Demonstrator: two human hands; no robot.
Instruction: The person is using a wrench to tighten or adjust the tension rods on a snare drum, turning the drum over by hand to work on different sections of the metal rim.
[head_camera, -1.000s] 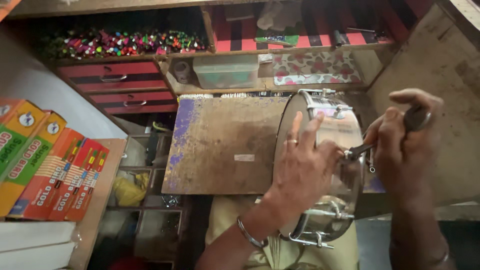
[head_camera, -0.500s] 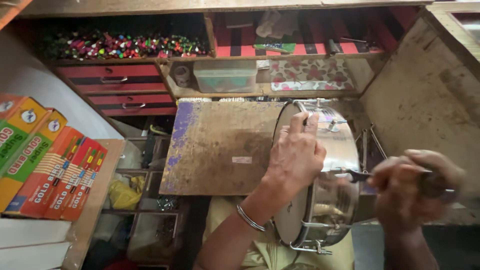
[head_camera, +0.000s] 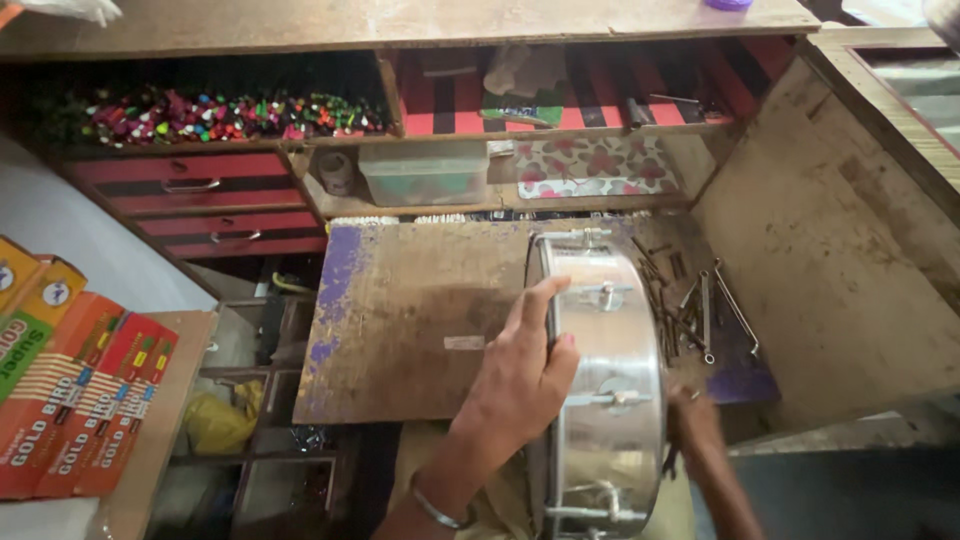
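A shiny metal drum shell (head_camera: 610, 380) with tension lugs stands on its edge at the near side of a worn wooden board (head_camera: 410, 320). My left hand (head_camera: 520, 375) lies flat against the drum's left face, fingers hooked over its rim, holding it upright. There is a bangle on that wrist. My right hand (head_camera: 695, 420) is low on the drum's right side, partly hidden behind the shell. I cannot tell what its fingers hold.
Loose metal rods and spanners (head_camera: 700, 300) lie on the board right of the drum. Behind are shelves with small coloured items (head_camera: 220, 115), a plastic box (head_camera: 425, 175), red drawers (head_camera: 190, 185) and a floral cloth (head_camera: 600, 165). Orange cartons (head_camera: 70, 400) stand left; a wooden panel (head_camera: 840, 270) walls the right.
My right hand, which held a tool up at the drum's lug, has dropped down behind the drum's lower right side. My left hand stays on the drum face.
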